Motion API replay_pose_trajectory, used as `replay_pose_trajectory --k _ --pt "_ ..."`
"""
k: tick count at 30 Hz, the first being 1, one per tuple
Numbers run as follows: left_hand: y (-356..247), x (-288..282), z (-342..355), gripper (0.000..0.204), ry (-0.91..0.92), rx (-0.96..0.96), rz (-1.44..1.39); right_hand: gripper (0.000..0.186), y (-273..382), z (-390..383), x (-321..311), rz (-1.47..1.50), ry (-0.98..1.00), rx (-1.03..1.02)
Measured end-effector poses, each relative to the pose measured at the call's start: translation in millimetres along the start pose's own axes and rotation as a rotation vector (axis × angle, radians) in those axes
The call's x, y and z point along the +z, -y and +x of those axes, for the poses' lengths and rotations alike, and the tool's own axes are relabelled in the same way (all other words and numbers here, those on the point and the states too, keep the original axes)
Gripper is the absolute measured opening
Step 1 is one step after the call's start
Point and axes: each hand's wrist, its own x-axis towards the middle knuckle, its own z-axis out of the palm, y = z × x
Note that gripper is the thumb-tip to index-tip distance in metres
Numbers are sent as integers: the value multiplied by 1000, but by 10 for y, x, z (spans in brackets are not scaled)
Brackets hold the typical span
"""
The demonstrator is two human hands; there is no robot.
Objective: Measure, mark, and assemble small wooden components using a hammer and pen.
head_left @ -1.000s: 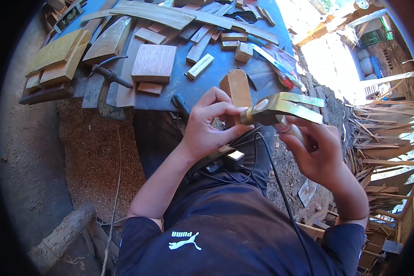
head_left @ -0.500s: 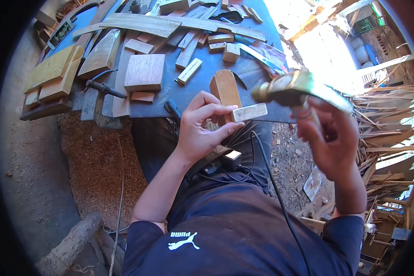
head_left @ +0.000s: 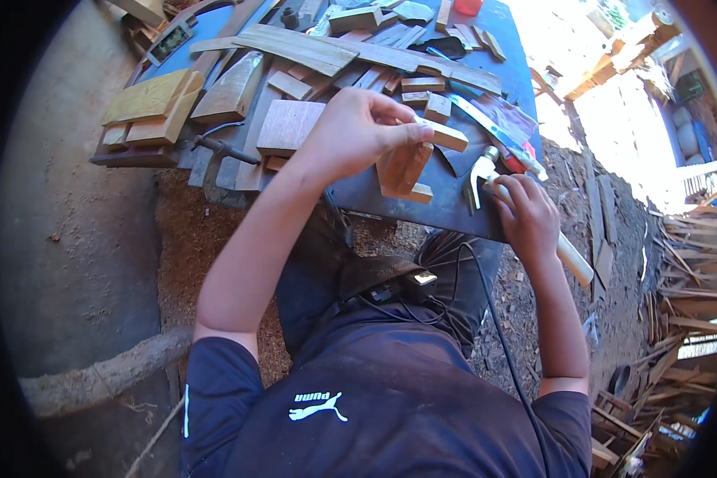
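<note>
My left hand (head_left: 357,134) is closed, pinching a pale wooden strip (head_left: 446,135) between thumb and fingers above the near part of the table. Just under it a brown wooden block (head_left: 405,167) stands tilted, and another pale strip end (head_left: 421,193) juts out at its foot. Whether the upper strip is joined to the block I cannot tell. At the table's right edge, my right hand (head_left: 530,213) is closed round a claw hammer (head_left: 575,261). The hammer's head lies low at the tabletop, and its pale handle sticks out past the edge.
The blue table (head_left: 358,191) carries many offcuts, long boards (head_left: 295,48) and a square pale block (head_left: 288,126). A clamp (head_left: 215,159) grips its front left edge. Scrap wood (head_left: 693,295) is heaped on the right. A black cable (head_left: 494,334) crosses my lap.
My right hand has brought the raised hammer down to the table's right edge. My left hand has moved up over the table with the strip. The view has shifted too.
</note>
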Motion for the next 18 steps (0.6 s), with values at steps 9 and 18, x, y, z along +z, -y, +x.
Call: replay_pose_trajectory --k 9,18 --pt "-219 -97 675 53 258 -89 429 22 -40 95 247 254 -321 -73" --pt "-503 320 725 39 524 -107 720 30 30 119 268 544 -424 -100"
